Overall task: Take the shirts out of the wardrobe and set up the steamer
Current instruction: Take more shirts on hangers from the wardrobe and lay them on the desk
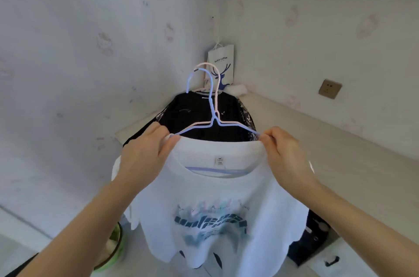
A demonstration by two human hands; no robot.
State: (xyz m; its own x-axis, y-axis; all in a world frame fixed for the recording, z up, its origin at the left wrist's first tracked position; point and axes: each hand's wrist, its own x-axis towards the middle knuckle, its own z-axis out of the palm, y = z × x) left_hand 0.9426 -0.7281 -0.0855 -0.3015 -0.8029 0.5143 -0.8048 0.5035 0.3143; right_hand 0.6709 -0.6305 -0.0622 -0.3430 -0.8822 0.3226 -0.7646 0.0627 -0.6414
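Here: white shirt (pixel 217 206) on blue hanger (pixel 212 104), near centre; left hand (pixel 145 154) and right hand (pixel 283 154) pinch its shoulder edges. Black shirt (pixel 204 115) behind, over the desk (pixel 306 131) corner; walls close.

one head-worn wide-angle view looks forward and down, close over both hands, toward a wall corner (pixel 213 27).

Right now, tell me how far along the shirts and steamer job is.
Done, it seems: shirts are out of the wardrobe, with a black shirt lying on the corner counter.
In hand: the left hand and right hand pinch the shoulders of a white shirt on a blue hanger, held up.
Left: the steamer; none is identifiable in view, so setup appears not yet begun.
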